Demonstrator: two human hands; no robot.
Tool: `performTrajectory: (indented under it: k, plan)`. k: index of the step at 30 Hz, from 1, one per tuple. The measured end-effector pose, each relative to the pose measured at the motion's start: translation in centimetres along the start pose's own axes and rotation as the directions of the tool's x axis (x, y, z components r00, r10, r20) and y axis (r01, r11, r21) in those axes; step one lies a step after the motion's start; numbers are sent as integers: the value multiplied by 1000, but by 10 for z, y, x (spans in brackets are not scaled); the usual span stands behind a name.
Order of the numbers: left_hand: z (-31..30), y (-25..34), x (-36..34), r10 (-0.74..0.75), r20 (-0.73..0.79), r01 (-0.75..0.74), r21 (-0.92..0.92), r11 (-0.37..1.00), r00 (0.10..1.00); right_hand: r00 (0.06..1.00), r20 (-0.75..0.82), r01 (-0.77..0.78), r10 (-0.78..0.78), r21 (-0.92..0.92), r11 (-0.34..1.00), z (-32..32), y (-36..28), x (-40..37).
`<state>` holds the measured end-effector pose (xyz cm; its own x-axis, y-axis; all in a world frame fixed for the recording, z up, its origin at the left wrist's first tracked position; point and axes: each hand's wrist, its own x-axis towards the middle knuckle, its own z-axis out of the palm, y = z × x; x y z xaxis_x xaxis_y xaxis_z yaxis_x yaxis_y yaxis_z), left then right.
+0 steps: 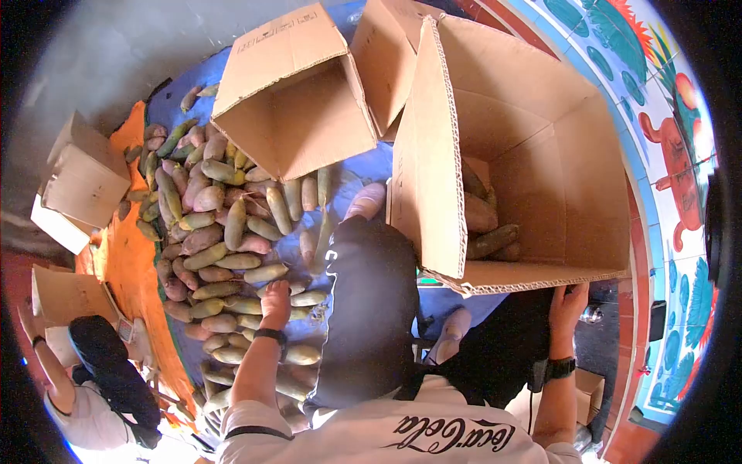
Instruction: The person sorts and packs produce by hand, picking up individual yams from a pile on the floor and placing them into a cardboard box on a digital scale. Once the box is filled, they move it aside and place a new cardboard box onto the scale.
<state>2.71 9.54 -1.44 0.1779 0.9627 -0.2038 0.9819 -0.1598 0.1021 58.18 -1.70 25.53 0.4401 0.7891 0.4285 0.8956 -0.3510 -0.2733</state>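
My left hand [276, 306] is among long green and purplish radishes [234, 224] spread over the blue sheet. Its fingers are curled over a radish at the near right part of the pile, though the grip is partly hidden. A large cardboard box [533, 124] leans toward me on the right, its mouth open and several radishes [491, 243] in its lower left corner. My right hand [568, 303] grips this box at its near lower right edge, thumb apart from the fingers.
Two more boxes, one open [297, 116] and one behind it [386, 58], stand at the back. Another person [93, 402] works at the lower left beside a cardboard box [73, 298]. Further boxes [89, 170] stand beyond the orange sheet [127, 263]. A painted tile wall [665, 155] borders the right.
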Motion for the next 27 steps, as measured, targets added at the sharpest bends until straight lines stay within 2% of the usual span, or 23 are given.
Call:
performTrajectory:
  k: [1, 3, 5, 9, 14, 18, 20, 21, 24, 25, 27]
  plan:
    - [-10, 3, -1, -49, -40, 45, -106, 993, 998, 1000, -6, -1, 1, 8, 1000, 1, 0, 1]
    - [-34, 7, -5, -47, -74, 39, -110, 993, 996, 998, 4, -59, 59, 116, 991, 4, 4, 3]
    - [-56, 10, -7, -232, 48, 236, -107, 966, 971, 996, 26, -88, 86, 76, 993, 8, 13, 1]
    - [-81, 4, -19, -322, -75, 287, -298, 910, 944, 994, 35, -103, 102, 24, 994, 8, 12, 1]
    - [-93, -3, -25, -369, -149, 321, -269, 908, 918, 998, -4, -70, 70, 71, 995, 6, 5, 2]
    - [-111, 1, -24, -402, -65, 364, -316, 876, 913, 999, -29, -42, 45, 97, 994, 7, 7, 1]
    - [-108, -2, -20, -388, -286, 271, -375, 887, 876, 998, -44, -31, 36, 106, 994, 8, 9, 1]
    - [-108, -5, -18, -386, -292, 268, -372, 889, 875, 999, -43, -27, 32, 108, 994, 8, 9, 1]
    - [-121, -7, -9, -525, -223, 303, -610, 732, 821, 999, -41, -22, 27, 122, 992, 7, 7, 1]
    - [-133, -2, -9, -523, -227, 300, -608, 735, 822, 999, -36, -17, 22, 131, 991, 6, 7, 1]
    - [-164, 15, -9, -605, -154, 333, -718, 612, 781, 999, -42, -12, 17, 120, 993, 6, 8, 1]
